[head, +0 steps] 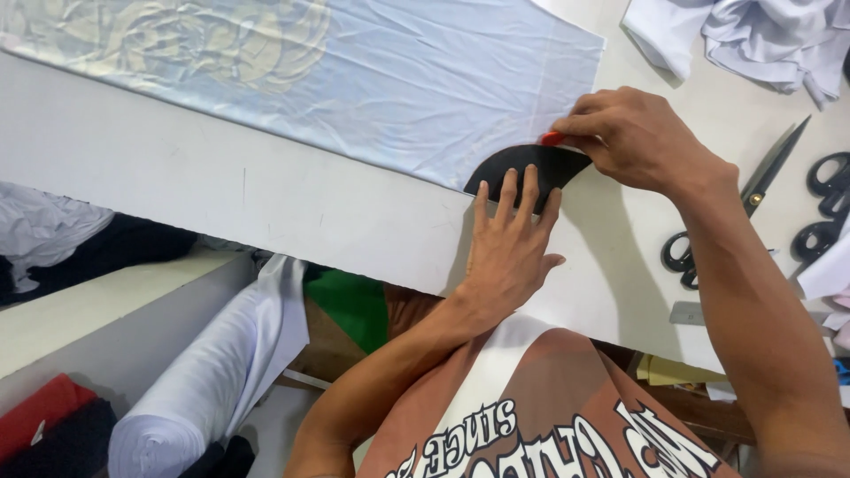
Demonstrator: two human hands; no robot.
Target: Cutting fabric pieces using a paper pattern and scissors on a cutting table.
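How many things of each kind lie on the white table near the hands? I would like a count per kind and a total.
Black curved template, under the left hand: 1
Red marker, pinched in the right hand: 1
Pale blue cloth sheet: 1
Black-handled scissors: 2 that I can tell
Crumpled white cloth pile: 1
Total: 6

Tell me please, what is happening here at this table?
A person presses a black curved template flat with the left hand on the edge of a pale blue fabric spread on the white table. The right hand holds a small red marker at the template's upper edge. Black scissors lie to the right.
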